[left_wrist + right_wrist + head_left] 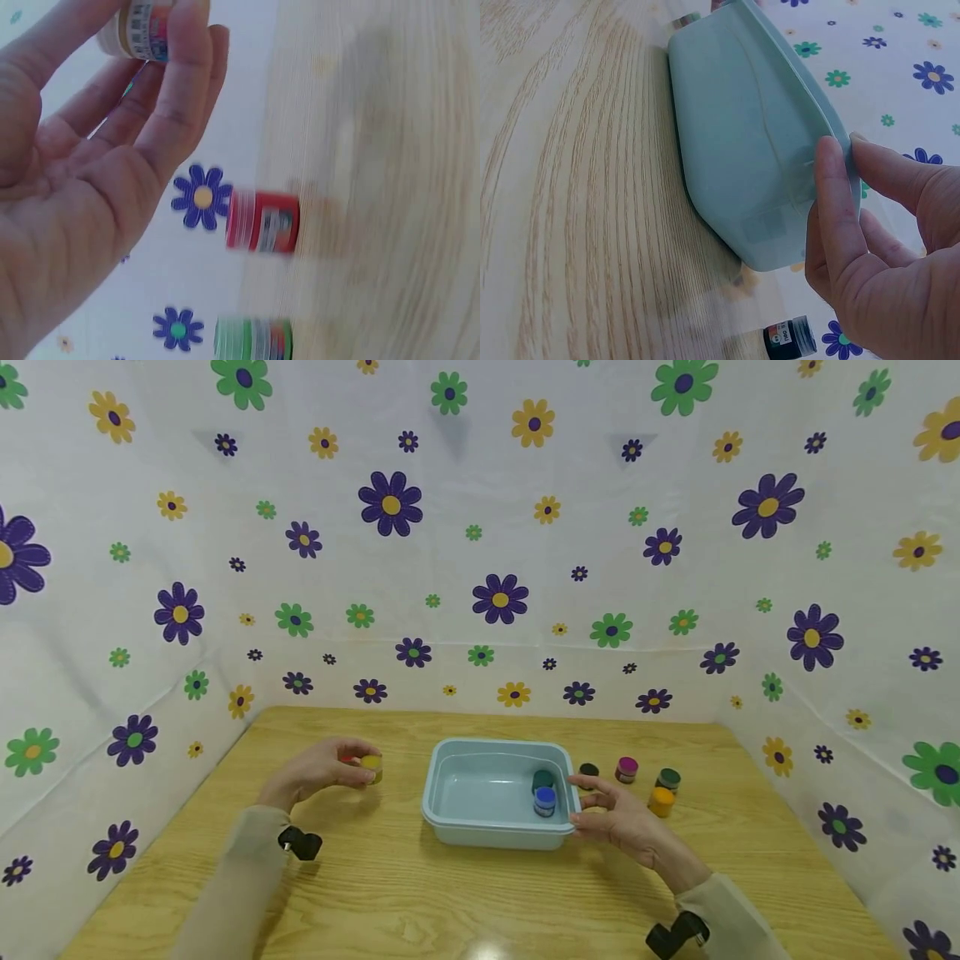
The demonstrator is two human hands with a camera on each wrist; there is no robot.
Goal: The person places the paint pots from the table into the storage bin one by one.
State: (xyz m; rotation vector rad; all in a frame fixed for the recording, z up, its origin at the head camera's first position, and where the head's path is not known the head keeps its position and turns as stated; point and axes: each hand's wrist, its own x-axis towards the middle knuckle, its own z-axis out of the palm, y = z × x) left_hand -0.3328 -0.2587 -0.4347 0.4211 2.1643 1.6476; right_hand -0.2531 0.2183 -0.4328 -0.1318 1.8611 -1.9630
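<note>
My left hand [318, 770] pinches a small paint jar [372, 767] with a yellow top, left of a light blue plastic basin [480, 837]. In the left wrist view this jar [141, 31] is between thumb and fingers, above the table. A red paint jar [262, 221] and a green one [255, 340] stand near that hand; in the head view the hand mostly hides the red one. My right hand [630, 825] grips the basin's right rim, thumb and fingers on either side of it. Inside the basin, at its right end, are a blue jar [545, 802] and a dark teal jar [542, 781].
Right of the basin stand a black-topped jar [588, 771], a magenta jar [627, 769], a dark green jar [668, 780] and an orange-yellow jar [662, 802]. Flower-printed white cloth [450, 560] walls in the wooden table [450, 902] at the back and sides.
</note>
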